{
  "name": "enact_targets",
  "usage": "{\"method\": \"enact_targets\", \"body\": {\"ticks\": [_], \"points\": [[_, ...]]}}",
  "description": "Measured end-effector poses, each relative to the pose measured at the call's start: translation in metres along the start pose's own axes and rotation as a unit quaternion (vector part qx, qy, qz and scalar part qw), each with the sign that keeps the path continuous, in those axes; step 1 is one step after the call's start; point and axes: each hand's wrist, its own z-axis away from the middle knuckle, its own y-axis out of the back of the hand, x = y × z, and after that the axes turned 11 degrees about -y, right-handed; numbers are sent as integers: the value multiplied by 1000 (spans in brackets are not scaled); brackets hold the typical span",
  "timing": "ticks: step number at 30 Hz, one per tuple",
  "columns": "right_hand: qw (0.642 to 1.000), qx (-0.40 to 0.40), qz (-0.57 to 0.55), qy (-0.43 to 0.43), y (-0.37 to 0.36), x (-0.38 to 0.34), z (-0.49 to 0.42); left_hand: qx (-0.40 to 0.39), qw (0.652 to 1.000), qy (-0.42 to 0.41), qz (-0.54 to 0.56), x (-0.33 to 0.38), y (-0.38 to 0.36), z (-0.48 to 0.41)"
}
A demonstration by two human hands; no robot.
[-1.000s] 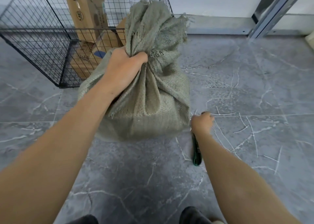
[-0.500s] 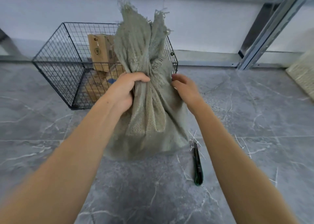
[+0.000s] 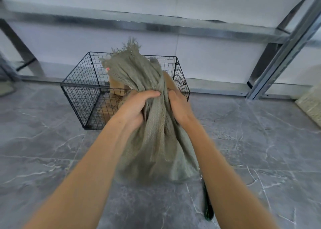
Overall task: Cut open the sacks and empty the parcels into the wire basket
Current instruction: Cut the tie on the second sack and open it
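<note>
A grey-green woven sack (image 3: 156,141) stands upright on the floor in front of me, its frayed top fanning out above my hands. My left hand (image 3: 137,107) grips the bunched neck from the left. My right hand (image 3: 178,105) holds the neck from the right. Behind the sack stands the black wire basket (image 3: 81,96), with cardboard parcels (image 3: 116,88) inside it. A dark green-handled cutter (image 3: 207,206) lies on the floor at the sack's right, mostly hidden by my right forearm.
A metal shelf frame (image 3: 278,60) runs along the white wall behind the basket. A pale woven sack (image 3: 311,103) lies at the right edge. The floor is grey marbled tile (image 3: 52,159).
My right hand left the cutter on the floor and came up to grasp the sack's neck beside my left hand. The view tilted up, showing more wall and shelf.
</note>
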Motion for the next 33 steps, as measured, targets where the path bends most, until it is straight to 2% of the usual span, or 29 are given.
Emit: {"method": "enact_targets", "body": {"ticks": [3, 5, 9, 13, 15, 18, 21, 23, 27, 30, 33], "points": [[993, -80, -81, -17, 4, 2, 4, 20, 1000, -16, -8, 5, 1, -2], [988, -100, -111, -24, 6, 3, 3, 33, 999, -19, 10, 9, -1, -2], [988, -80, -133, 8, 11, 5, -3, 11, 998, -36, 53, 15, -4, 0], [997, -58, -38, -29, 13, 9, 2, 4, 996, -22, 88, 13, -2, 0], [996, -74, -48, -21, 14, 6, 6, 20, 995, -7, 95, 13, -1, -2], [989, -80, -119, 40, 18, -7, 10, 11, 996, -31, 82, 12, -3, -3], [983, -73, -139, 99, 18, -14, 13, 17, 997, -66, 35, 11, -8, -4], [981, -64, -150, 110, 19, -17, 14, 8, 997, -71, 18, 8, -9, -6], [983, -53, -106, 139, 21, -27, 17, -85, 996, -27, 5, 4, -7, -3], [986, -45, -52, 153, 24, -34, 20, -79, 996, -33, -23, 3, -6, -3], [985, -75, -106, 113, 23, -33, 22, -60, 996, -58, -28, 4, -7, -2]]}}
